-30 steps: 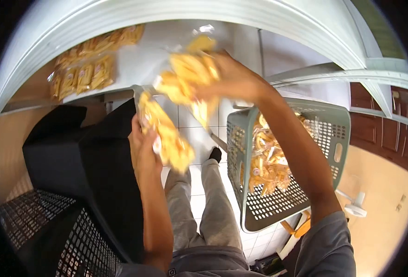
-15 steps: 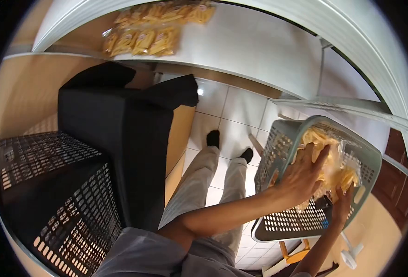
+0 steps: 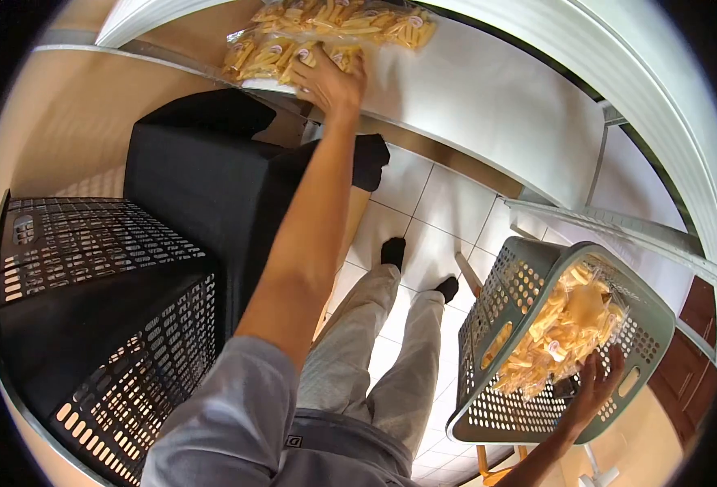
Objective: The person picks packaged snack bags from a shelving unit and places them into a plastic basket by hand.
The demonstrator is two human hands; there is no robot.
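Clear snack packets (image 3: pixel 326 36), yellow sticks inside with small round labels, lie in a loose row along the far edge of the white worktop (image 3: pixel 488 89). The left hand (image 3: pixel 332 79) is stretched out over the near end of that row, palm down, fingers (image 3: pixel 314 61) spread and resting on a packet rather than pinching it. To place well here, I judge the packet wants pressing flat and nudging snug against its neighbours, labels up, so the row stays even and nothing slides off the edge. Lower right, the right hand (image 3: pixel 590 390) steadies the grey-green perforated basket (image 3: pixel 529 276), tilted and still holding a heap of the same packets (image 3: pixel 561 329); its fingers curl over the basket's lower rim, touching the mesh. Keeping that basket steady matters, since the heap leans toward the low side. A black crate (image 3: pixel 90 276) stands to the left, with a dark cloth-covered box (image 3: pixel 204 187) behind it on the tiled floor (image 3: pixel 423 211).
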